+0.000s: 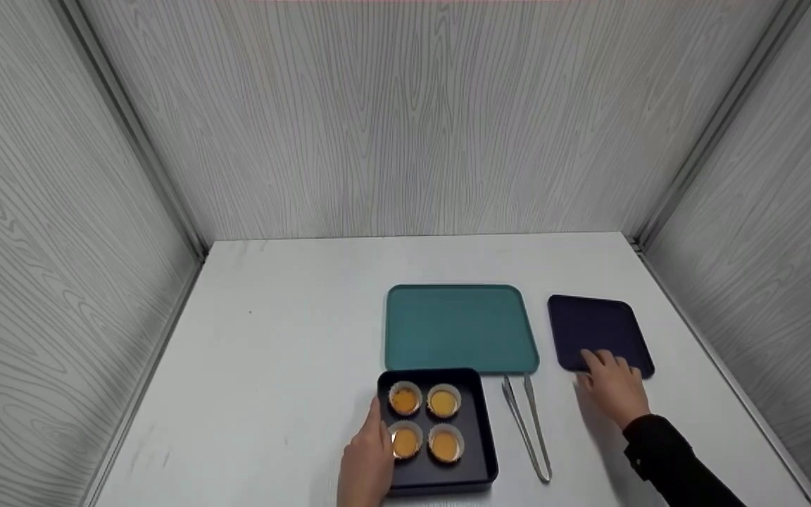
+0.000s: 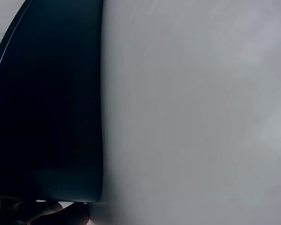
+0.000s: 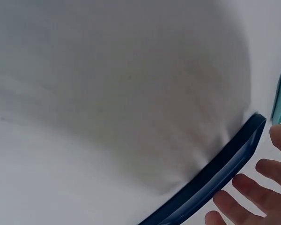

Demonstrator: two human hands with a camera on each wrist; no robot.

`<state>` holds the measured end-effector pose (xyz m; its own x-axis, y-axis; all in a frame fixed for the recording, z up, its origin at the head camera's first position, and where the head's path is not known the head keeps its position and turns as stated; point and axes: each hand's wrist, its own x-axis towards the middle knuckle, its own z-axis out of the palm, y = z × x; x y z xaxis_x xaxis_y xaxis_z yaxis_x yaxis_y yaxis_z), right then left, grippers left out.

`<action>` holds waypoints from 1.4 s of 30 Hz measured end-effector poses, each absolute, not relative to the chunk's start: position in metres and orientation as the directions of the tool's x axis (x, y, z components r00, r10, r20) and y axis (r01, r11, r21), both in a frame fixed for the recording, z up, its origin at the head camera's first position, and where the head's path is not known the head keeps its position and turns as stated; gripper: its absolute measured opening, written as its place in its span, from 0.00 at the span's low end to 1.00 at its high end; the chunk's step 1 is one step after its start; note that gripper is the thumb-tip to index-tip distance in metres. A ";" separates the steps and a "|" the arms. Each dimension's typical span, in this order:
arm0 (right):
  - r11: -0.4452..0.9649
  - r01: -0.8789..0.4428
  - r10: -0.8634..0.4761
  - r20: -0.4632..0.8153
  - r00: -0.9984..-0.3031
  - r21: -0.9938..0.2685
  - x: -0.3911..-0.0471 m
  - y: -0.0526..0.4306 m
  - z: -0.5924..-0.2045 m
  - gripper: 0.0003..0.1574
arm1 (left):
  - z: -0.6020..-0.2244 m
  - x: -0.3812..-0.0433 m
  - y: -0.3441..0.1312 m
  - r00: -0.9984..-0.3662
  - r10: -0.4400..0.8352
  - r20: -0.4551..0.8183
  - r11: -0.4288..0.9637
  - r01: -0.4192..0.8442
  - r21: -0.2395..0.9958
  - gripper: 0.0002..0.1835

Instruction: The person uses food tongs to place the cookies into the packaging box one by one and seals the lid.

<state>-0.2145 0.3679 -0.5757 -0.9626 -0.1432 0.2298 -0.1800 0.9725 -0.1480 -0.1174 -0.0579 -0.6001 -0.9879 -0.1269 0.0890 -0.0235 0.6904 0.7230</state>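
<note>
A dark square baking pan sits near the front of the table, holding several paper cups with yellow-orange filling, such as the cup. My left hand grips the pan's left wall. In the left wrist view the pan's dark outer wall fills the left side, with fingers showing at its lower end. On the right lies a small dark purple tray. My right hand reaches over its near edge, fingers spread and fingertips right at the rim. The right wrist view shows that rim beside the fingertips.
A flat teal tray lies behind the pan, close to its far edge. Metal tongs rest between the pan and my right hand, tips toward the back. Grey wood-grain panels enclose the white table at the back and sides.
</note>
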 end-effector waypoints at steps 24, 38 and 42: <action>0.981 -0.193 -0.188 0.147 -0.971 -0.022 -0.227 0.388 -0.590 0.19 | -0.602 -0.116 -0.058 -0.983 -0.132 0.130 0.701 0.000 0.713 0.25; 0.976 -0.219 -0.213 0.206 -0.955 -0.005 -0.228 0.390 -0.597 0.17 | -0.603 -0.118 -0.058 -0.987 -0.122 0.105 0.702 -0.011 0.712 0.25; 0.973 -0.232 -0.227 0.222 -0.948 0.004 -0.228 0.388 -0.597 0.15 | -0.602 -0.118 -0.059 -0.987 -0.120 0.106 0.702 -0.009 0.712 0.26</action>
